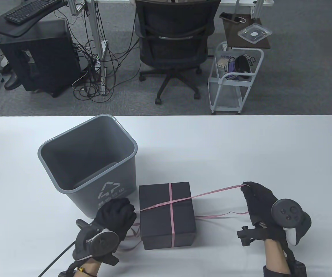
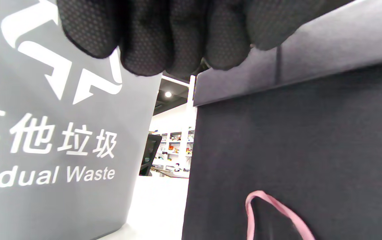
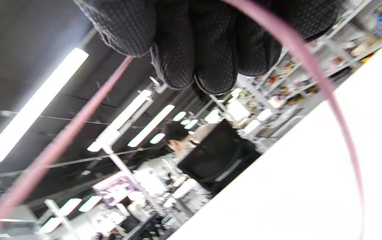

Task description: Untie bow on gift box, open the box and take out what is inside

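Pinching thin pink ribbon point(image 1: 212, 192) taut, both gloved hands flank the matte black box point(image 1: 168, 215).

The table view looks down from above the person's side, facing a chair point(image 1: 174, 43) beyond. The left wrist view sits low and close between bin point(image 2: 44, 143) and gift box point(image 2: 294, 150) — both shared with the overhead. The right wrist view tilts sideways, sharing the ribbon point(image 3: 54, 150).

L grip point(image 1: 114, 214) & R grip point(image 1: 259, 199): both curled.
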